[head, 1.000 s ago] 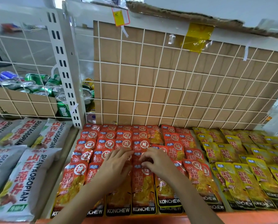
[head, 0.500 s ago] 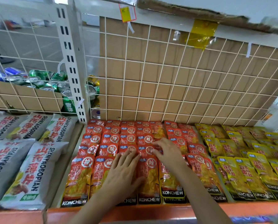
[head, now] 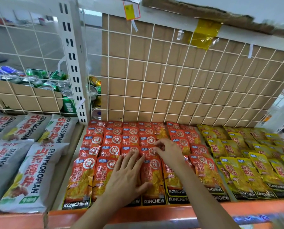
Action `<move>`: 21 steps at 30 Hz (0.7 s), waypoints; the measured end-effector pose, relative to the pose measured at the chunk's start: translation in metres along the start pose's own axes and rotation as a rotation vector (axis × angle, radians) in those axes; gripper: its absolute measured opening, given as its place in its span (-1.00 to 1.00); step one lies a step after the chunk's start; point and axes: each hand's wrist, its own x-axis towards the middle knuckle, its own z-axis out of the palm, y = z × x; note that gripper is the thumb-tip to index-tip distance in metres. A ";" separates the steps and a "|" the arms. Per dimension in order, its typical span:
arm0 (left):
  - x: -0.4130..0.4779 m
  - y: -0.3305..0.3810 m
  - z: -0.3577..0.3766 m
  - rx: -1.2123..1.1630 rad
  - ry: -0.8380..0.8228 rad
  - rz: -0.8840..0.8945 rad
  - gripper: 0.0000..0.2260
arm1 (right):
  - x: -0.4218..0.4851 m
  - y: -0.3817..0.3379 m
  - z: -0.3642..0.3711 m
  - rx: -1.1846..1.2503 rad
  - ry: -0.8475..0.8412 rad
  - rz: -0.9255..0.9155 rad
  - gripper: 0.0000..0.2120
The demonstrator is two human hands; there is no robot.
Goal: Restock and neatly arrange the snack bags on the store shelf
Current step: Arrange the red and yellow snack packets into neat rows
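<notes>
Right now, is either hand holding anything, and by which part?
The right hand pinches a red snack bag by its top edge; the left hand lies flat on the front-row bags.

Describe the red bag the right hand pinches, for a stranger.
On the orange-fronted shelf below the white wire grid, find the block of red foil bags. The red snack bag lies fourth column from the left, second row from the front; it alone is pinched by the right hand.

A white wire grid backed with brown cardboard is seen rising just beyond the fingers, a white slotted upright is set beyond and left of them, and grey floor is glimpsed further left
</notes>
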 end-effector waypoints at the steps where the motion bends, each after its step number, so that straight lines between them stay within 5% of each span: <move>1: 0.000 0.000 -0.001 -0.007 -0.006 -0.002 -0.29 | 0.000 0.000 0.000 -0.008 0.005 -0.003 -0.84; 7: 0.001 0.004 -0.007 -0.065 0.008 -0.035 -0.31 | -0.004 0.003 -0.004 0.031 0.085 -0.053 -0.83; 11: 0.011 0.008 -0.014 -0.161 0.093 -0.018 -0.14 | -0.006 0.016 -0.017 0.063 0.085 -0.079 -0.81; 21: 0.051 0.040 -0.016 -0.158 0.059 -0.101 -0.20 | -0.022 0.050 -0.051 -0.151 -0.233 -0.124 -0.49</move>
